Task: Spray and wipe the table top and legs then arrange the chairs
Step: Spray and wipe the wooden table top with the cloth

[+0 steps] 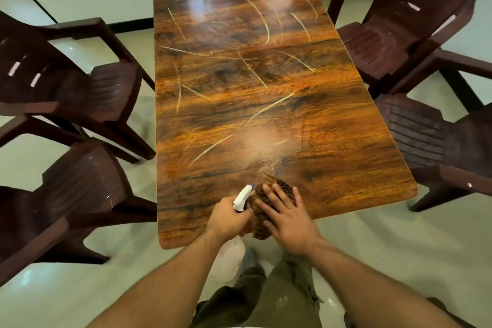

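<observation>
- The left hand (229, 217) grips the neck of a white plastic spray bottle with a blue nozzle tip (241, 198). Its fingers are curled round the neck below the trigger head, which points out over the table.
- The bottle's pale body hangs below the table's near edge.
- The right hand (288, 217) lies flat on a dark brown knobbly cloth (260, 229), fingers straight and slightly spread, pressing it down.
- The cloth sits on the glossy orange-brown wood-grain rectangular table top (239, 74), at its near edge, just beside the bottle's head.
- A faint whitish patch of mist (262, 141) shows on the table top beyond the cloth.
- Four dark brown moulded plastic armchairs stand around the table, pulled back from it: the left far chair (87, 82), left near chair (66, 194), right far chair (394, 29) and right near chair (431, 136).
- Olive-green trousers (279, 295) show below the arms, above a pale glossy tiled floor (399, 247).
</observation>
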`<state>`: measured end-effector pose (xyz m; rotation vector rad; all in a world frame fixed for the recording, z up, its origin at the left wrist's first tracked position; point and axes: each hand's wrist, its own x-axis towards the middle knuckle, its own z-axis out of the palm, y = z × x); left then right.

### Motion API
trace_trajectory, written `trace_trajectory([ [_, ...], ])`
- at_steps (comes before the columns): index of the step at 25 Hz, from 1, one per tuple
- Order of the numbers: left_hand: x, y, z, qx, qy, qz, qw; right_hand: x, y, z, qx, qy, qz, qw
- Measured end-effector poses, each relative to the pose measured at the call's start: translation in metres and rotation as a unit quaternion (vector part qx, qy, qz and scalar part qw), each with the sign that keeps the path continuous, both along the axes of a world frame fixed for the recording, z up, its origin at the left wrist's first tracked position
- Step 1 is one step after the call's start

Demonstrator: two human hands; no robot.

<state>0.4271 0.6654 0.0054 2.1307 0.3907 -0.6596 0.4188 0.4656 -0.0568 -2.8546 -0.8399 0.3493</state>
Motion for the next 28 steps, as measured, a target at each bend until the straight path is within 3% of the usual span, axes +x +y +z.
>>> trace_trajectory([
  [2,-0.006,0.003,-0.003,-0.011,0.013,-0.011,1.0,0.012,-0.041,-0.005,-0.02,-0.01,-0.046,0.999],
  [3,-0.009,0.006,-0.006,-0.005,0.019,-0.019,1.0,0.023,-0.054,-0.003,-0.023,0.007,-0.134,0.991],
  [5,-0.013,0.007,-0.011,0.017,0.032,-0.036,0.999,0.047,-0.054,0.008,0.014,0.033,-0.364,0.931],
  [6,-0.015,0.006,-0.011,0.018,0.038,-0.048,0.998,0.054,-0.037,0.015,0.032,0.045,-0.429,0.901],
  [7,-0.016,0.005,-0.011,0.009,0.041,-0.06,0.997,0.054,-0.017,0.019,0.034,0.055,-0.434,0.899],
  [8,-0.017,0.003,-0.011,-0.004,0.045,-0.074,0.996,0.044,0.001,0.018,0.037,0.045,-0.389,0.919],
  [10,-0.017,0.0,-0.011,-0.017,0.071,-0.099,0.992,0.014,0.014,0.017,0.056,0.056,-0.214,0.974],
  [12,-0.018,0.0,-0.009,0.0,0.1,-0.117,0.988,0.005,-0.017,0.02,0.079,0.084,-0.071,0.991],
  [14,-0.02,0.006,-0.007,0.012,0.101,-0.116,0.988,0.024,-0.049,0.013,0.056,0.078,-0.109,0.989],
  [17,-0.025,0.02,-0.005,-0.005,0.076,-0.083,0.994,0.054,-0.032,0.014,0.019,0.049,-0.373,0.926],
  [18,-0.026,0.026,-0.005,-0.002,0.072,-0.066,0.995,0.056,-0.007,0.017,0.018,0.047,-0.39,0.92],
  [19,-0.028,0.033,-0.006,0.006,0.07,-0.05,0.996,0.05,0.023,0.017,0.013,0.046,-0.355,0.934],
  [21,-0.031,0.043,-0.007,0.011,0.063,-0.024,0.998,0.017,0.067,0.015,0.024,0.07,-0.157,0.985],
  [23,-0.033,0.048,-0.007,-0.009,0.048,-0.018,0.999,-0.016,0.068,0.017,0.04,0.098,0.031,0.994],
  [24,-0.033,0.048,-0.005,-0.016,0.043,-0.018,0.999,-0.016,0.052,0.018,0.059,0.097,0.077,0.991],
  [26,-0.033,0.045,-0.003,-0.024,0.039,-0.008,0.999,0.005,0.01,0.015,0.033,0.086,0.06,0.994],
  [28,-0.032,0.039,-0.004,-0.03,0.042,0.001,0.999,0.032,-0.013,0.015,0.01,0.067,-0.141,0.988],
])
